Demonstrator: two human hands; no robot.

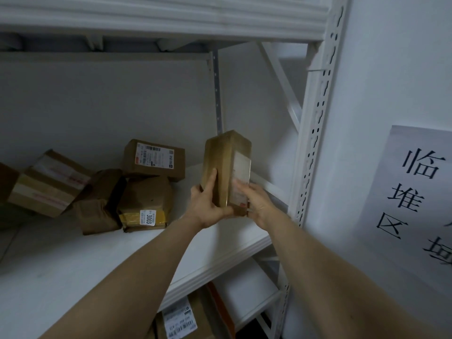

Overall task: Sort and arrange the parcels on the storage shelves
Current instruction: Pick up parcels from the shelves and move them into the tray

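A tall brown taped parcel [225, 157] with a white label on its right face stands upright above the right end of the white shelf [102, 260]. My left hand [208, 204] grips its lower left side, thumb up along the face. My right hand [254, 199] grips its lower right side, fingers over the label. Several other brown parcels lie jumbled on the shelf to the left: a labelled box [154, 159] at the back, a wrapped parcel marked 3003 [144, 204] in front of it, and a taped box [49, 184] further left.
A white perforated upright [315, 133] stands just right of the held parcel. A paper sign [415, 192] hangs on the wall at right. Another labelled parcel [181, 319] lies on the shelf below. The shelf above [159, 18] overhangs.
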